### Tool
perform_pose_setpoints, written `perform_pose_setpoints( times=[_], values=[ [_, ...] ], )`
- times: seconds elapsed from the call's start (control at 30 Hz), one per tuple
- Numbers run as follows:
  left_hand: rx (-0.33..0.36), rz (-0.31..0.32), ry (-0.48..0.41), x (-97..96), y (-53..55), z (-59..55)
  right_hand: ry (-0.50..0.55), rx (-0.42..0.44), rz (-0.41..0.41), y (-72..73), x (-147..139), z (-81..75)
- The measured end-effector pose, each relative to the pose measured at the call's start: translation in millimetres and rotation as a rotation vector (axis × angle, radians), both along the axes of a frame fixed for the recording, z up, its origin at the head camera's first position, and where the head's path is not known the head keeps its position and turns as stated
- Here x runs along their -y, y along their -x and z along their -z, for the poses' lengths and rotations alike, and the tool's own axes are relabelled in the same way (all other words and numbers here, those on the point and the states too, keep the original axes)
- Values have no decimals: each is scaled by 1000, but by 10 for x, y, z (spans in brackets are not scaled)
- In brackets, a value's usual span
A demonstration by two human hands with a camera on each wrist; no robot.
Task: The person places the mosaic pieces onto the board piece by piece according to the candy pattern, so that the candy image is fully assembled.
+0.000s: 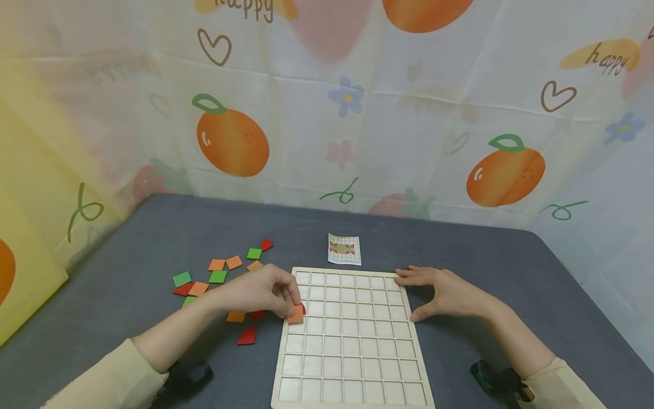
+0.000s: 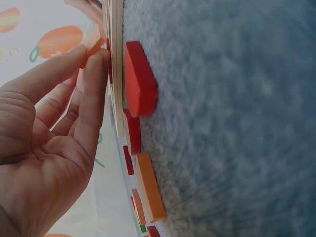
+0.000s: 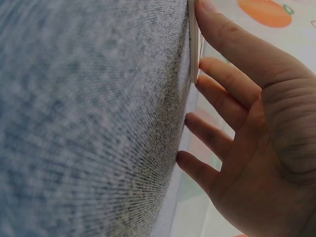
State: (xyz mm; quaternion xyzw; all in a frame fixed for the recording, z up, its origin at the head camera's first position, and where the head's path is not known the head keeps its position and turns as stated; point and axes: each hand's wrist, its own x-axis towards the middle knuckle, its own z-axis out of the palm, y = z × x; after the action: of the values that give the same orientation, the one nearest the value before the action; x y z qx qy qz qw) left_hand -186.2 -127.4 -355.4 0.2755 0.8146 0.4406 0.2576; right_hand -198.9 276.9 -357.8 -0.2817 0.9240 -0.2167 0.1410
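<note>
The left hand (image 1: 271, 291) pinched 1 orange tile (image 1: 295, 314) between thumb and finger, over the left edge of the pale grid board (image 1: 350, 344). The right hand (image 1: 443, 292), fingers spread and holding nothing, touched the board's right edge. A little picture card (image 1: 344, 250) lay just past the board.

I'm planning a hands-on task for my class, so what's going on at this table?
A person's left hand pinches a flat, square orange tile at the left side of a pale wooden board marked into a grid. A partly hidden red piece shows beside that tile. The right hand touches the board's right edge. Flat red, orange and green tiles lie loose on the dark grey table, left of the board, and a small printed white card lies beyond it.
</note>
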Motion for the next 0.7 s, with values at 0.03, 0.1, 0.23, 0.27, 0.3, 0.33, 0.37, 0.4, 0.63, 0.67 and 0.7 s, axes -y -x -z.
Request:
perform_pose_setpoints(
  times=[0.03,0.1,0.23,0.27,0.3,0.33,0.37,0.4,0.63,0.67,0.7],
  values=[
    [0,2,0,-2,-3,3,0,0,0,0,1,2],
    [2,3,-8,-4,-11,5,2,3,0,0,1,6],
    [7,5,-22,-28,-40,0,4,5,1,-4,-5,8],
    [-2,7,-23,-39,-47,2,5,5,1,-5,-6,8],
    [-12,8,-23,-49,-57,2,5,5,0,-7,-7,7],
    [-24,8,-18,-60,-65,6,7,6,-1,-10,-7,4],
    [-43,8,-10,-70,-72,9,8,7,-2,-12,-6,0],
    [-57,9,-5,-75,-78,11,7,7,-1,-13,-4,-4],
    [-90,13,15,-85,-93,5,7,-1,-3,-31,-4,-28],
    [-88,13,19,-85,-95,6,7,-2,-2,-32,-1,-27],
    [-88,14,24,-86,-98,7,8,-1,1,-31,1,-25]
  ],
)
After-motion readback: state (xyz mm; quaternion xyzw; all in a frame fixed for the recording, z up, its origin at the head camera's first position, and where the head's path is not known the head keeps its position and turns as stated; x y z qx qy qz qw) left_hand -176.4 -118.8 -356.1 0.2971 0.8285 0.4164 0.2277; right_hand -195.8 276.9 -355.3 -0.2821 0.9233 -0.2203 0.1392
